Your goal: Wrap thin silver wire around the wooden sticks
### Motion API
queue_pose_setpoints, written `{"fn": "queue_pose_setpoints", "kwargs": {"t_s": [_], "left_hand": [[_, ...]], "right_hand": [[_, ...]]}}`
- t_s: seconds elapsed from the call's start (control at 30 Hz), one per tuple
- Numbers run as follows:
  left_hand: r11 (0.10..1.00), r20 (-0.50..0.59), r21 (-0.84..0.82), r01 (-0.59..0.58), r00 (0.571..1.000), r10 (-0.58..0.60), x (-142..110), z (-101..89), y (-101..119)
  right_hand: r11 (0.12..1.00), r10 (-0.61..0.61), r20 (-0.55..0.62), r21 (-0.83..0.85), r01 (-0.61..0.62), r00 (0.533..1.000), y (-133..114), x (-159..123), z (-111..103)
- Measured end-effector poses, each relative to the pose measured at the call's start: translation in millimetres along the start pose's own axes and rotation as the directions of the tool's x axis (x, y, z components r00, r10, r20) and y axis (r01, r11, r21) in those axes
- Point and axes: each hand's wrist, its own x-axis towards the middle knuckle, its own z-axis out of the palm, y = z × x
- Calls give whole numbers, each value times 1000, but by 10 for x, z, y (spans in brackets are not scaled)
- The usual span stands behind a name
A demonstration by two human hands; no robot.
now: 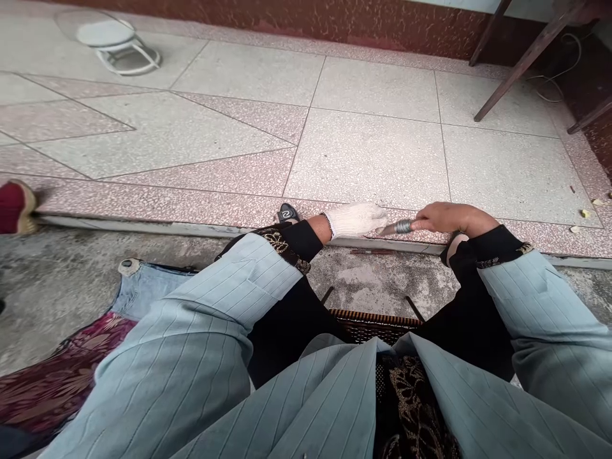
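My left hand [356, 220] wears a white knitted glove, its fingers curled together over the raised step's edge. My bare right hand [447, 217] is closed on a short tool bound with silvery wire [403, 226]. A brownish flat end of this tool points left and meets the gloved fingertips. The exact kind of tool does not show. Whatever the gloved fingers may pinch is hidden beneath them. On the concrete just below the hands lies a thin reddish-brown strip [373, 252].
A woven seat [370, 325] is under me, between my knees. Denim cloth [153, 287] and patterned maroon cloth [71, 363] lie at left. Another person's red shoe [13, 207] is at the left edge. Beyond stand a white stool [112, 38] and wooden legs [521, 64].
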Motion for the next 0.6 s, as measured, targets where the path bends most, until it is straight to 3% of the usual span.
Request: {"fn": "queue_pose_setpoints", "kwargs": {"t_s": [0.03, 0.1, 0.17, 0.2, 0.27, 0.37, 0.47, 0.6], "left_hand": [[998, 5, -50, 36, 999, -36, -5, 1, 17], [975, 23, -191, 111, 994, -109, -20, -11, 65], [943, 37, -309, 121, 993, -115, -39, -33, 117], [937, 31, -333, 104, 995, -100, -48, -45, 138], [945, 2, -320, 70, 997, -74, -63, -60, 170], [947, -27, -311, 75, 996, -87, -77, -58, 203], [929, -53, -358, 93, 991, -119, -85, -48, 242], [897, -44, -438, 57, 995, -85, -76, -36, 258]], "right_hand": [[998, 66, -131, -17, -68, 989, -3, 18, -4], [990, 135, -364, 73, -117, 922, -27, 40, -7], [956, 141, -479, 294, 7, 866, -66, 37, -6], [899, 131, -492, 426, 107, 861, -85, 27, -7], [703, 108, -485, 654, 278, 868, -107, -6, -18], [440, 146, -502, 805, 398, 853, -75, -52, -61], [320, 224, -498, 849, 419, 838, 1, -68, -101], [259, 208, -489, 863, 434, 847, 31, -79, -112]]}}
